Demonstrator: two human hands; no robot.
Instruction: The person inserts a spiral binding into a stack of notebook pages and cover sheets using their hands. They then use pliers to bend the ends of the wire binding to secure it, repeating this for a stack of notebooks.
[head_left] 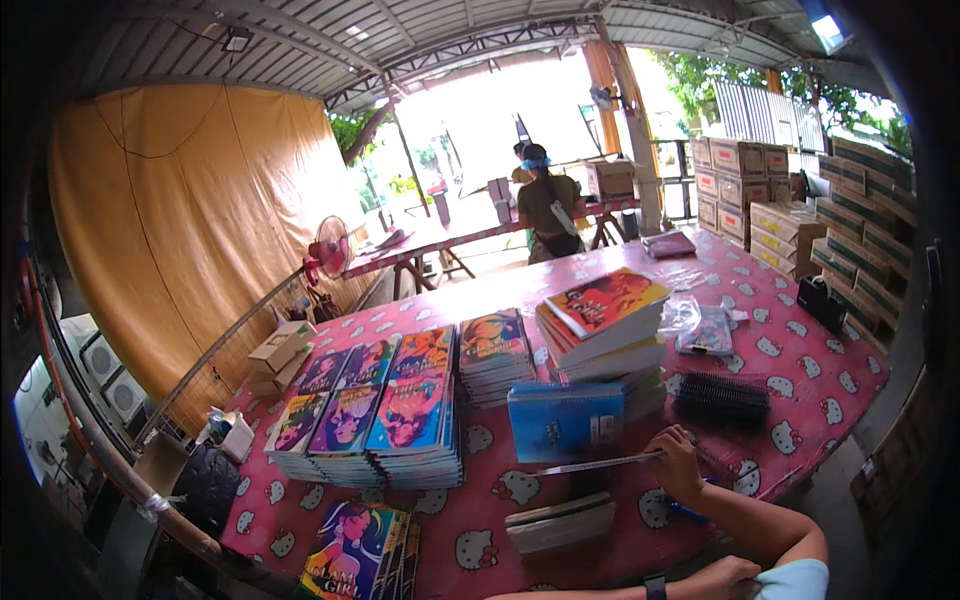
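Observation:
My right hand (pixel 678 466) is closed on one end of a thin, pale flat strip (pixel 598 464), seen edge-on, so its kind is unclear. Just behind the strip is a blue-covered notebook (pixel 560 420). In front of it, a small pale stack of notebooks (pixel 560 524) lies on the table. My left hand (pixel 735 573), below a dark wristwatch, is bent into a fist against the light-blue sleeve (pixel 795 580) of my right arm and seems to grip it. A blue object (pixel 692 503), partly hidden, is beside my right forearm.
Colourful notebook stacks (pixel 415 400) cover the pink patterned table (pixel 480 530) at left, with more notebooks (pixel 350 550) near the front. A tall stack (pixel 605 310) and black binding coils (pixel 720 400) are to the right. Beyond are a co-worker (pixel 548 205), a fan (pixel 330 245) and cartons (pixel 735 185).

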